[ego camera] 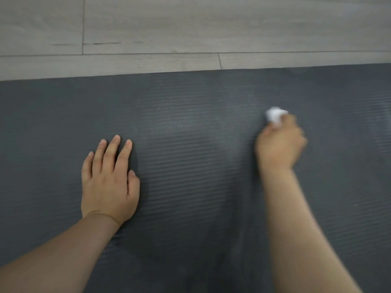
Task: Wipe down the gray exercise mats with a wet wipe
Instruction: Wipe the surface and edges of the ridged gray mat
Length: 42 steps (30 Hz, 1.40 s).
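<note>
A dark gray ribbed exercise mat [190, 144] fills most of the view, and its far edge runs across the upper third. My right hand [279, 144] is closed around a crumpled white wet wipe [275, 116], which pokes out past the fingers and presses on the mat at the right; hand and wipe are blurred. My left hand [110, 180] lies flat on the mat at the left, palm down, fingers slightly spread, holding nothing. Faint lighter streaks show on the mat between the two hands.
Beyond the mat's far edge lies light gray wood-look plank flooring [190, 28]. The mat runs out of view on the left, the right and at the bottom.
</note>
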{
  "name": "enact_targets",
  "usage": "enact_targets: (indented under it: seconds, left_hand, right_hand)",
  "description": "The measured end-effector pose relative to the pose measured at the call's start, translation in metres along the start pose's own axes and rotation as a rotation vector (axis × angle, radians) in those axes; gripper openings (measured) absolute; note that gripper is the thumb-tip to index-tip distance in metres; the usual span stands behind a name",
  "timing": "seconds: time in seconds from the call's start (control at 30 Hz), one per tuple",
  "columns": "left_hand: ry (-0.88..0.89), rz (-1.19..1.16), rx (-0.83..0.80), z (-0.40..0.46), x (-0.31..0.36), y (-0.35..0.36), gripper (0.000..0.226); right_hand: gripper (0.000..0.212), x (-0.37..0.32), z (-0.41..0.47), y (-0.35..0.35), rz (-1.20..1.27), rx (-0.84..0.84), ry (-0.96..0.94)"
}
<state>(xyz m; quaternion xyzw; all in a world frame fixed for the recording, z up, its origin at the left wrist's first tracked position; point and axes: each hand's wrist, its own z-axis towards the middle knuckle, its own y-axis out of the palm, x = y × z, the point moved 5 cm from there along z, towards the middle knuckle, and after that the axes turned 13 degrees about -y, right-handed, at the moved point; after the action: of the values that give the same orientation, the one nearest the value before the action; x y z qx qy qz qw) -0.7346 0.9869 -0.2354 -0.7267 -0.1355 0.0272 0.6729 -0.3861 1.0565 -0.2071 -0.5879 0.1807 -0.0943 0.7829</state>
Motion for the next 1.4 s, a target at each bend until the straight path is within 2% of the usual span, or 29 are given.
enact_targets:
  seconds: [0.03,0.07,0.13,0.2,0.27,0.33,0.37,0.47,0.5,0.57,0.6,0.63,0.7,0.77,0.83,0.9,0.97,1.03,1.1,1.13,1.2,1.23,1.27,1.33,1.4]
  left_hand:
    - [0.004,0.001,0.001,0.0,0.0,0.0,0.063]
    - [0.008,-0.002,0.001,0.001,0.0,0.001,0.063]
    - [0.005,-0.02,0.0,0.002,-0.002,0.001,0.062]
    - [-0.006,-0.034,-0.001,0.001,-0.002,0.002,0.061]
    - [0.0,-0.02,0.004,0.001,-0.001,0.002,0.061]
    - [0.003,-0.001,0.005,0.001,-0.001,0.002,0.062]
    - [0.006,0.003,0.006,0.001,-0.001,0.002,0.062]
    - [0.004,0.009,0.004,0.001,0.0,0.002,0.062]
    - [0.004,0.01,0.005,0.001,0.0,0.001,0.063]
    - [0.004,0.01,0.007,0.001,-0.001,0.002,0.063]
    - [0.008,0.01,0.006,0.002,-0.001,0.001,0.063]
    - [0.009,0.009,0.005,0.002,-0.001,0.001,0.063]
    - [0.013,0.0,-0.003,0.003,-0.002,0.002,0.064]
    - [0.013,-0.031,-0.011,0.002,-0.003,0.003,0.065]
    - [0.012,-0.057,-0.006,0.002,-0.002,0.002,0.065]
    - [0.006,-0.05,0.003,0.002,-0.002,0.002,0.064]
    - [0.001,-0.039,0.009,0.003,-0.002,0.002,0.063]
    - [-0.001,-0.032,0.005,0.003,-0.001,0.002,0.063]
    - [-0.001,-0.028,0.008,0.003,-0.001,0.002,0.063]
    - [0.002,-0.028,0.011,0.003,0.0,0.002,0.063]
    - [0.002,-0.031,0.012,0.003,0.0,0.002,0.063]
    - [0.0,-0.031,0.014,0.003,-0.001,0.002,0.063]
    - [0.001,-0.03,0.017,0.003,-0.001,0.002,0.063]
    - [0.007,-0.029,0.017,0.003,0.0,0.002,0.063]
    - [0.005,-0.039,0.013,0.004,0.0,0.002,0.063]
  right_hand:
    - [0.029,-0.056,-0.021,0.003,0.084,0.023,-0.23]
    - [0.03,-0.108,-0.052,0.007,0.152,-0.037,-0.435]
    - [0.024,-0.185,-0.12,0.009,0.219,-0.284,-0.757]
    - [0.019,-0.205,-0.146,0.009,0.292,-0.37,-0.91]
    - [0.026,-0.173,-0.113,0.007,0.234,-0.354,-0.979]
    - [0.035,-0.102,-0.063,0.004,0.053,-0.317,-0.886]
    - [0.035,-0.05,-0.035,-0.002,-0.003,-0.247,-0.734]
    - [0.033,0.111,0.006,-0.036,-0.125,-0.147,0.004]
    - [0.035,0.136,0.004,-0.041,-0.131,-0.131,0.187]
    - [0.033,0.117,-0.01,-0.03,-0.119,-0.141,0.315]
    - [0.031,0.083,-0.018,-0.022,-0.108,-0.126,0.253]
    - [0.03,0.038,-0.028,-0.013,-0.054,-0.079,0.085]
    - [0.033,-0.073,-0.072,-0.002,0.091,-0.068,-0.382]
    - [0.038,-0.167,-0.137,0.004,0.139,-0.315,-0.841]
    - [0.038,-0.195,-0.163,-0.001,0.208,-0.451,-1.033]
    - [0.038,-0.16,-0.13,-0.007,0.177,-0.384,-1.056]
    - [0.038,-0.073,-0.079,-0.008,0.035,-0.299,-0.894]
    - [0.034,0.049,-0.03,-0.023,-0.103,-0.175,-0.458]
    - [0.043,0.147,-0.024,-0.046,-0.139,-0.158,0.055]
    - [0.045,0.166,-0.029,-0.052,-0.131,-0.133,0.211]
    - [0.039,0.146,-0.042,-0.044,-0.095,-0.125,0.339]
    - [0.035,0.115,-0.049,-0.036,-0.082,-0.112,0.31]
    - [0.033,0.075,-0.057,-0.026,-0.06,-0.088,0.19]
    - [0.033,-0.029,-0.094,-0.008,0.014,-0.1,-0.187]
    - [0.03,-0.128,-0.157,-0.001,0.085,-0.307,-0.581]
